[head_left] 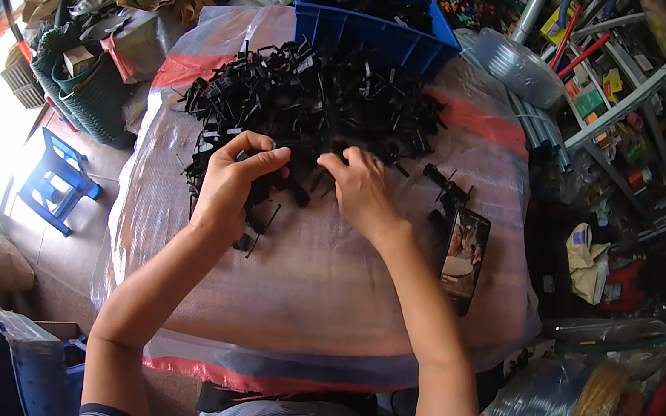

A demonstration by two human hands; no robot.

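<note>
A large heap of small black plastic parts [281, 97], many with thin rod-like pieces, lies on a sheet-covered work surface [311, 299]. At the heap's near left edge is my left hand [235, 185], its fingers curled and its thumb laid against the index finger. Whatever is in that grip is hidden, though dark parts show just below it. My right hand [360, 190] is bent over the near edge of the heap, fingertips drawn together among black pieces. I cannot make out what they pinch. A few loose black parts [249, 240] lie below my left hand.
Behind the heap stands a blue bin [376, 35] of similar black parts. A phone [463, 258] with a lit screen lies right of my right forearm. A blue stool [60, 180] is on the floor at left. Metal racks [623, 114] and a wire spool [553, 409] crowd the right.
</note>
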